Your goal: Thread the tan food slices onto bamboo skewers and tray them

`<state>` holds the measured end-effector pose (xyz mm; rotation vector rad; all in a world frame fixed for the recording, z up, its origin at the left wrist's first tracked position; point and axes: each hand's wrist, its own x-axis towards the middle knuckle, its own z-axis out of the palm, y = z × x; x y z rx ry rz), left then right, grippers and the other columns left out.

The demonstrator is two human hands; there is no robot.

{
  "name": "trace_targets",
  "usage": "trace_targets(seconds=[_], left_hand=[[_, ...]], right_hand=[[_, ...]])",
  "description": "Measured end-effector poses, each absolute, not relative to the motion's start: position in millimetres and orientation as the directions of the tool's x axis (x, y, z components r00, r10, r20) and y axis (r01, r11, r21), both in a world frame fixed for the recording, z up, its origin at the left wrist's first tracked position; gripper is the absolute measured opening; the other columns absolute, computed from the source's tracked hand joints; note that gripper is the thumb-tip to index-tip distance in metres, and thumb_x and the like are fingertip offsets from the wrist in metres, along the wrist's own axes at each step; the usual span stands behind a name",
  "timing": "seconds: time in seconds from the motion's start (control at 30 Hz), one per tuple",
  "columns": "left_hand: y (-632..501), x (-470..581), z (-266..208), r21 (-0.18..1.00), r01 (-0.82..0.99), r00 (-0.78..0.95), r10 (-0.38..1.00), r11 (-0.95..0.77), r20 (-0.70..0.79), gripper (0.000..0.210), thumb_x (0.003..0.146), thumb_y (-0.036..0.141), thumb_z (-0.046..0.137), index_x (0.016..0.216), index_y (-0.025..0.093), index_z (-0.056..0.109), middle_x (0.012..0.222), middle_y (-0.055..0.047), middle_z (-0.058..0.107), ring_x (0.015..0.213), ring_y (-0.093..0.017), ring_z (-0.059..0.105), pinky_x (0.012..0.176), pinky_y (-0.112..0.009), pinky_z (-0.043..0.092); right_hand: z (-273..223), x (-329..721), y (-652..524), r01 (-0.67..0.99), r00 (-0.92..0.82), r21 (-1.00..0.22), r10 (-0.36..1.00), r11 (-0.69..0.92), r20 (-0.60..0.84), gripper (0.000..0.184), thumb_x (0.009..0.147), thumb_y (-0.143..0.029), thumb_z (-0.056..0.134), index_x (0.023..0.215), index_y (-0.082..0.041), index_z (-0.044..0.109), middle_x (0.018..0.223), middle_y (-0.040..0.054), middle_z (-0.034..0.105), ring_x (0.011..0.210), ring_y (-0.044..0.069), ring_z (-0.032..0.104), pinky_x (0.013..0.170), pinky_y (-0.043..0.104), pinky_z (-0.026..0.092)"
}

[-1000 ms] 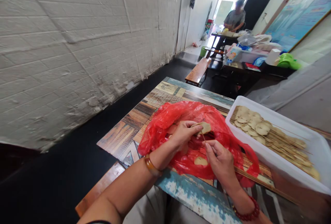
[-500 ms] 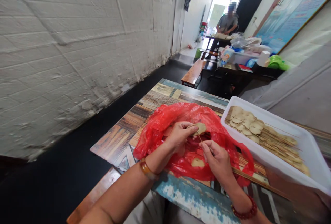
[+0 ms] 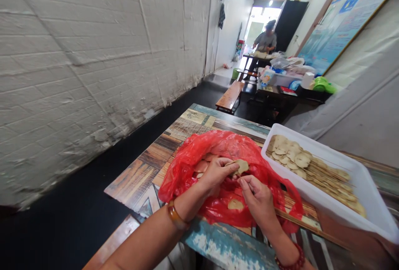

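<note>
My left hand [image 3: 218, 173] pinches a pale, flat, round food slice [image 3: 242, 167] between thumb and fingers, above a red plastic bag [image 3: 182, 170]. My right hand [image 3: 259, 198] is closed just to its right, fingertips pinching a thin wooden skewer that is mostly hidden now. Inside the spread bag lie more slices, with a single slice [image 3: 236, 204] near its front. To the right, a white plastic tray [image 3: 372, 191] holds stacked skewered slices [image 3: 301, 159]. Beside my right wrist, a bundle of thin skewers [image 3: 307, 225] lies on the table.
The patchwork-patterned table [image 3: 140, 166] has a worn blue front edge. A brick-patterned wall [image 3: 93, 53] runs along the left. Farther back are a wooden bench [image 3: 230, 95], a cluttered table with bags and a green basin [image 3: 322, 85], and a person standing at work [image 3: 265, 41].
The view has tilted up slightly, showing a wall fan. My right fingertips have come nearer the slice, and less of the skewer shows. My left hand still holds the slice.
</note>
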<state>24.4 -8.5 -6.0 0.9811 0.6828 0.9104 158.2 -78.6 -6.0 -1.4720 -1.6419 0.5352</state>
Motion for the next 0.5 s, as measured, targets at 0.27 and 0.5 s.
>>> trace_targets(seconds=[0.27, 0.5], left_hand=[[5, 0, 18, 0.907, -0.396, 0.274, 0.961, 0.142, -0.031, 0.041, 0.064, 0.044, 0.072, 0.088, 0.012, 0.067, 0.078, -0.007, 0.066, 0.063, -0.011, 0.057, 0.062, -0.023, 0.043], [-4, -45, 26, 0.994, 0.079, 0.271, 0.962, -0.07, 0.046, 0.03, 0.074, 0.04, 0.063, 0.084, 0.013, 0.067, 0.073, -0.004, 0.063, 0.063, -0.011, 0.054, 0.06, -0.021, 0.04]], right_hand=[[-4, 169, -79, 0.533, 0.082, -0.816, 0.947, 0.222, 0.311, 0.028, 0.088, -0.039, 0.045, 0.083, -0.018, 0.063, 0.07, 0.0019, 0.068, 0.064, 0.016, 0.063, 0.059, 0.024, 0.047], [-5, 175, -77, 0.503, 0.115, -0.828, 0.93, 0.248, 0.349, 0.029, 0.086, -0.039, 0.046, 0.082, -0.018, 0.065, 0.073, 0.0031, 0.069, 0.065, 0.016, 0.063, 0.061, 0.026, 0.046]])
